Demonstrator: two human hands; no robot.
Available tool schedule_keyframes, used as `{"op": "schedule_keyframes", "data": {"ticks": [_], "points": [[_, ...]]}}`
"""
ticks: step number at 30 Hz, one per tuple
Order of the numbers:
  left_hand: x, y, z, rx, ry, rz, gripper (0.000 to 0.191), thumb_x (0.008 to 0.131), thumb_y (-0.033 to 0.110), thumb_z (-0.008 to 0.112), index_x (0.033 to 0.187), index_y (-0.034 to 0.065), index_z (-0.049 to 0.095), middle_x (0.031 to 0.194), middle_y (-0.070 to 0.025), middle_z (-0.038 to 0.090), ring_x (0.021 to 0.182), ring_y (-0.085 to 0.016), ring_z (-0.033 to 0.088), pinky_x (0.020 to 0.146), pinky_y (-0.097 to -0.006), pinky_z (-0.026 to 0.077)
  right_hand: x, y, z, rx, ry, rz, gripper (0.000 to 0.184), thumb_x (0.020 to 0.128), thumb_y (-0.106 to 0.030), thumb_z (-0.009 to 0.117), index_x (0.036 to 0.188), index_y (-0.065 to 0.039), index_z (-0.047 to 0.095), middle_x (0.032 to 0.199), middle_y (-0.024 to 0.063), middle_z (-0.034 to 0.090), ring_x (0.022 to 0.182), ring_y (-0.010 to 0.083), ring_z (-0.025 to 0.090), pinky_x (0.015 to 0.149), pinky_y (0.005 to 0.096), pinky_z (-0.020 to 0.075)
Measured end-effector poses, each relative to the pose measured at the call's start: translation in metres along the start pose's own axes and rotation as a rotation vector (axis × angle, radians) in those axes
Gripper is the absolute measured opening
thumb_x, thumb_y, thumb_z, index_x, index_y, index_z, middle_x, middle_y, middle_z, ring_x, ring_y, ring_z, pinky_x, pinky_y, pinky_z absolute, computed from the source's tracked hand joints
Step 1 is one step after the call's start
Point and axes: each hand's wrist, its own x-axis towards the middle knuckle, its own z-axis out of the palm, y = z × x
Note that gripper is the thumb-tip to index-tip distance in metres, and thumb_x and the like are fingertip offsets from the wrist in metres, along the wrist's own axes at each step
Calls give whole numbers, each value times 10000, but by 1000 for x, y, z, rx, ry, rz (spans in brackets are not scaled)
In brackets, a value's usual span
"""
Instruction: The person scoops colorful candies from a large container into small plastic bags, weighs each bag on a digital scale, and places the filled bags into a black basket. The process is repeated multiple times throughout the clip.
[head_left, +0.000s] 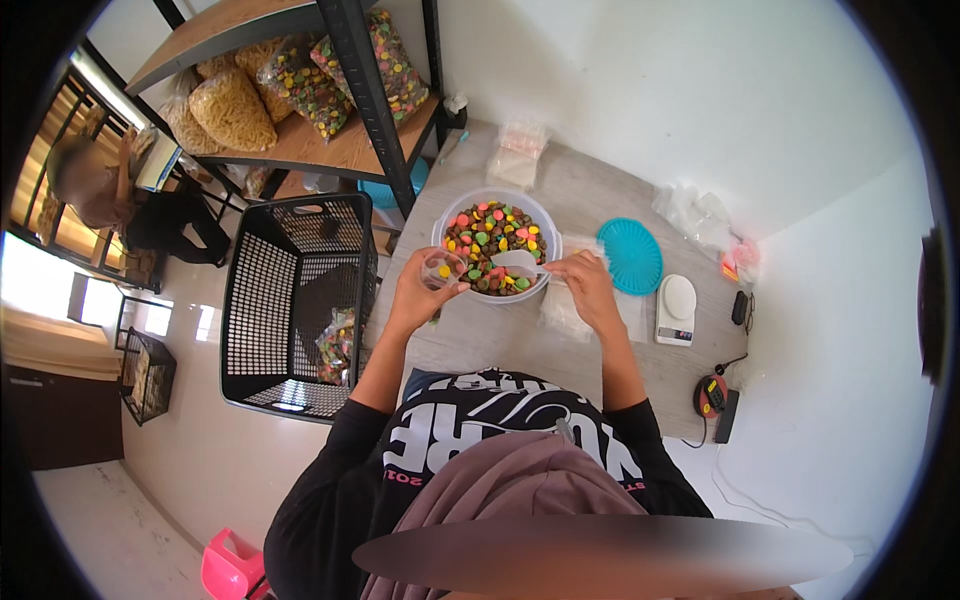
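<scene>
Before me stands a round translucent plastic tub (556, 238) filled with colourful candy-like pieces (487, 225) in brown, pink, yellow and green. My left hand (420, 295) grips a small clear plastic cup (442, 270) at the tub's near left rim; a yellow piece shows in or through it. My right hand (589, 289) holds the handle of a white plastic scoop (516, 259), whose bowl rests over the pieces. Under and beside my right hand lie clear plastic bags (564, 311). A turquoise ribbed lid (631, 256) lies right of the tub.
A white kitchen scale (675, 315) stands at the table's right, near a cable reel (710, 396). On my left is a black plastic crate (259, 330) holding filled bags (336, 345). Stuffed bags (232, 112) fill a shelf (292, 150). Another person (142, 202) is at far left.
</scene>
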Motion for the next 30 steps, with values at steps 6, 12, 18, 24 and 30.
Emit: {"op": "schedule_keyframes", "data": {"ticks": [6, 12, 18, 24, 30], "points": [[-1, 3, 3, -50, 8, -19, 636, 706, 200, 887, 1215, 11, 555, 1134, -104, 662, 1124, -237, 598, 1000, -390, 452, -10, 0, 29, 82, 39, 190, 179, 890, -38, 625, 1026, -56, 740, 967, 103, 712, 906, 275, 620, 857, 382, 461], [0, 4, 5, 6, 37, -41, 665, 698, 196, 893, 1239, 16, 551, 1135, -102, 661, 1123, -241, 599, 994, -388, 455, -18, -2, 63, 296, 237, 325, 179, 966, -83, 596, 1073, -22, 725, 881, 77, 725, 735, 112, 565, 667, 254, 439], [-4, 8, 3, 68, 33, -39, 690, 683, 205, 905, 1248, 21, 553, 1145, -112, 655, 1118, -247, 605, 968, -389, 473, -10, -17, 58, 382, 182, 649, 219, 974, -137, 576, 1071, 10, 706, 921, 140, 739, 822, 177, 676, 789, 303, 501], [7, 8, 4, 237, 66, 72, 637, 671, 205, 909, 1178, 20, 572, 1101, -126, 677, 1088, -266, 626, 941, -385, 490, 5, 27, 54, 545, 259, 646, 223, 958, -141, 594, 1083, -7, 722, 881, 32, 724, 692, 79, 520, 681, 235, 438], [28, 20, 4, 371, 69, 33, 685, 631, 311, 912, 1184, 86, 575, 1107, -76, 679, 1109, -278, 619, 984, -510, 380, 33, 39, 22, 600, 189, 698, 211, 946, -154, 617, 1073, -31, 733, 904, 31, 716, 722, 63, 520, 684, 224, 425]]}}
